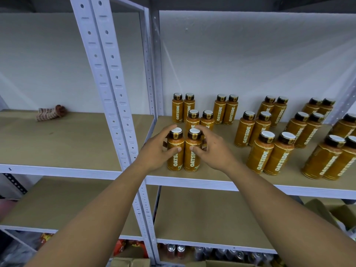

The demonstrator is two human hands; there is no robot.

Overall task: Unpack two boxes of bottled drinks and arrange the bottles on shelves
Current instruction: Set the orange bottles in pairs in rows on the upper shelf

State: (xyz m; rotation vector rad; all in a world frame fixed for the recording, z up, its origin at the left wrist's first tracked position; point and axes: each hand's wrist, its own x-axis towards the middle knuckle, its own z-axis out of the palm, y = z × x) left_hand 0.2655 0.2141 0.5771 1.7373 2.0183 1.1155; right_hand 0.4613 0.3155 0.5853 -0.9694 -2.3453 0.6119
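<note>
Two orange bottles with dark caps stand side by side at the front left of the right shelf board [212, 176]. My left hand [156, 151] grips the left bottle [175, 157], thumb across its front and fingers round the neck. My right hand [213, 149] grips the right bottle [192, 158] the same way. Behind them stand two more pairs [200, 120] in a column. Several further pairs of the same bottles [269, 149] fill the shelf to the right, up to the right edge.
White slotted uprights [113, 93] divide the two shelf bays. The left bay's board holds only a small reddish bundle [51, 112] at the back. A lower board [202, 218] lies beneath. Cardboard boxes [327, 212] sit at lower right; cans and packets [179, 251] fill the bottom level.
</note>
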